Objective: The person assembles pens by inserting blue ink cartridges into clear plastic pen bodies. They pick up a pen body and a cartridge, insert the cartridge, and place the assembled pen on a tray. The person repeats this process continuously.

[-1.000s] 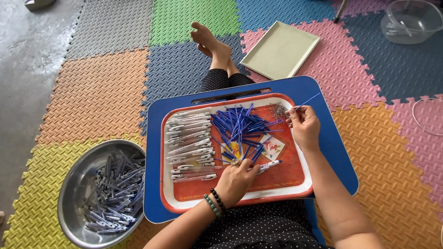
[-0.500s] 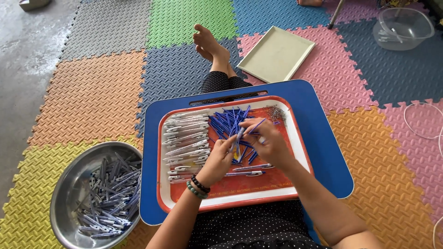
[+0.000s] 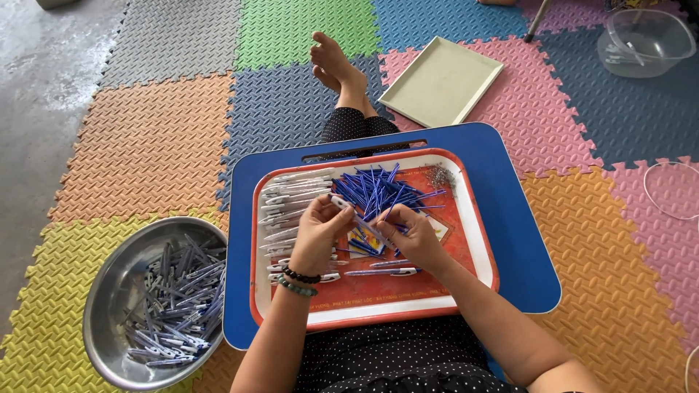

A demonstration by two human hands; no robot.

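Note:
My left hand [image 3: 317, 234] and my right hand [image 3: 413, 234] meet over an orange tray [image 3: 477, 240] and together hold one white pen barrel [image 3: 357, 216] slanted between them. A pile of blue pen refills [image 3: 378, 189] lies just beyond my fingers. White pen barrels [image 3: 287, 196] are stacked along the tray's left side. One assembled pen [image 3: 382, 272] lies on the tray below my right hand. The tray rests on a blue lap desk [image 3: 520, 240] across my legs.
A metal bowl [image 3: 109, 291] holding several finished pens stands on the floor at my left. A pale empty tray [image 3: 440, 80] lies beyond the lap desk, a clear plastic tub [image 3: 644, 40] at the far right. Small metal springs [image 3: 439, 177] sit in the tray's far corner. Coloured foam mats cover the floor.
My right hand came back from the tray's far right corner to the middle. Both hands have closed together on one pen barrel.

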